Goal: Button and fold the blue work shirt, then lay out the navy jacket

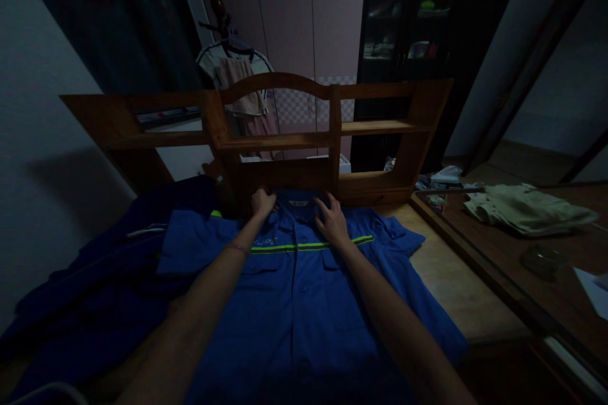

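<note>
A blue short-sleeved work shirt (304, 304) with a yellow-green reflective stripe lies front-up and buttoned on a wooden surface. Its collar points away from me toward a wooden headboard. My left hand (263, 201) is at the left side of the collar, fingers curled into the fabric there. My right hand (331, 218) lies on the shirt just right of the collar, fingers spread and bent, pressing on the cloth.
A wooden shelf-style headboard (285, 139) stands right behind the collar. Dark blue garments (109, 272) are heaped at the left. A dark table (532, 266) at the right carries folded pale cloth (527, 209), a glass dish (541, 261) and paper. Clothes hang on a rack (235, 76) behind.
</note>
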Tool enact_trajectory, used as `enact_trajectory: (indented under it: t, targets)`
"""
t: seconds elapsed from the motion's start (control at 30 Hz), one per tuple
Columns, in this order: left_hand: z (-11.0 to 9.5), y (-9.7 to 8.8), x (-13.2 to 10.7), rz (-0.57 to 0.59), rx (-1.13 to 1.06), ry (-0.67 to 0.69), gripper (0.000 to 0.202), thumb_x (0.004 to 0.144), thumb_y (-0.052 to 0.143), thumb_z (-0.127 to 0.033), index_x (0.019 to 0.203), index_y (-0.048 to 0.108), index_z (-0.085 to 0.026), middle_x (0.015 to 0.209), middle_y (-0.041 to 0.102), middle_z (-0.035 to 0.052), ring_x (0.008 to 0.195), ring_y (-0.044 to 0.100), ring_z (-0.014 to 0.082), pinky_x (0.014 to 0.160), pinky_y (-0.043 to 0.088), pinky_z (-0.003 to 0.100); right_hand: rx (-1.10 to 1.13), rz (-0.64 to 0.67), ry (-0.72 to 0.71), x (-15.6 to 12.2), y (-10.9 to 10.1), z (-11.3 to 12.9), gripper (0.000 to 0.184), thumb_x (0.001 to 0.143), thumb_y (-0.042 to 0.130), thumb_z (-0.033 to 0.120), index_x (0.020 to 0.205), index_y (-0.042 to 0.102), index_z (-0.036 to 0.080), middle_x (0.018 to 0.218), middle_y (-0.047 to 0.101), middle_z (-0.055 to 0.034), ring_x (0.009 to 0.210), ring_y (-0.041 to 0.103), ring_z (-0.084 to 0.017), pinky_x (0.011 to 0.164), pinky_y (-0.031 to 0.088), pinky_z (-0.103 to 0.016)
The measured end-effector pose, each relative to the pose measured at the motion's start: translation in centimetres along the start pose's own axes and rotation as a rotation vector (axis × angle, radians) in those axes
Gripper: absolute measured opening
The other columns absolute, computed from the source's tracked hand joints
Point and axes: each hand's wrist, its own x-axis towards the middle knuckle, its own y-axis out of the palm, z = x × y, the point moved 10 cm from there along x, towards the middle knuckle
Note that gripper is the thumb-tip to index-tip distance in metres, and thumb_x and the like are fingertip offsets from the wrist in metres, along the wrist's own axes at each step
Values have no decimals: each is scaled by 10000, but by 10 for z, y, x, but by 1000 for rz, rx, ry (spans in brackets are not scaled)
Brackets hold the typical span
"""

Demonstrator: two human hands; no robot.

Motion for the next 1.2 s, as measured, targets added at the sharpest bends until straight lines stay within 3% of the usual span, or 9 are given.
enact_trajectory:
  t: [0.07,0.17,0.37,0.53,0.7,0.8,1.0,1.1,1.2]
  targets:
    - [-1,-5,-4,-63,-32,-26,363,838,479,-342,1088,553,-90,749,658,139,696,650,258,626,465,305,-61,60,-64,0,9,6,546,864,596,144,1376,440,254,1477,71,-32,1289,216,-290,1049,303,-406]
    - [-5,-19,-15,-213,-66,-24,443,844,476,-351,1205,449,-96,1040,623,187,938,619,292,760,466,350,-94,90,-89,0,19,6,544,857,576,126,1372,443,244,1481,67,-27,1303,191,-287,1041,314,-413]
    - [-6,-24,-44,-314,-83,73,345,883,396,-316,1182,403,-144,1078,578,126,1002,567,235,860,439,339,-74,59,-72,2,19,2,708,894,520,159,1485,135,96,1466,101,-115,1326,141,-242,1091,241,-355]
    - [-2,-6,-61,-160,-43,214,207,834,501,-282,995,500,-152,936,592,101,893,578,233,783,458,338,-63,73,-42,2,17,0,429,911,505,160,1324,406,99,1301,366,-145,1205,332,-257,1024,308,-337]
    - [-30,18,-94,47,-48,477,112,851,466,-167,895,568,-184,892,609,45,867,584,166,798,454,264,-34,160,-69,-3,27,5,94,928,500,182,970,575,143,980,530,-84,950,499,-222,871,391,-270]
    - [-51,20,-117,78,-51,570,151,889,440,-202,921,587,-193,942,599,43,939,563,166,865,435,269,1,232,-125,-6,34,12,104,916,542,188,834,599,159,882,552,-42,862,530,-185,802,404,-220]
    - [-80,22,-153,102,134,883,199,883,471,-191,1042,591,-194,1113,547,70,1067,501,200,944,407,332,58,276,-188,-7,37,18,209,896,532,105,1048,652,185,1081,576,-22,1013,525,-164,901,390,-204]
    - [-71,31,-158,127,207,961,249,876,483,-176,1089,607,-208,1213,516,67,1146,464,211,981,393,361,68,262,-200,-7,37,19,270,888,539,104,1122,639,196,1210,525,-14,1089,496,-164,965,375,-221]
    - [-53,37,-148,83,242,889,321,905,456,-242,1200,573,-195,1332,447,89,1236,406,230,1023,369,385,73,233,-205,-7,35,20,330,890,534,110,1201,599,203,1293,461,-12,1126,478,-170,987,380,-242]
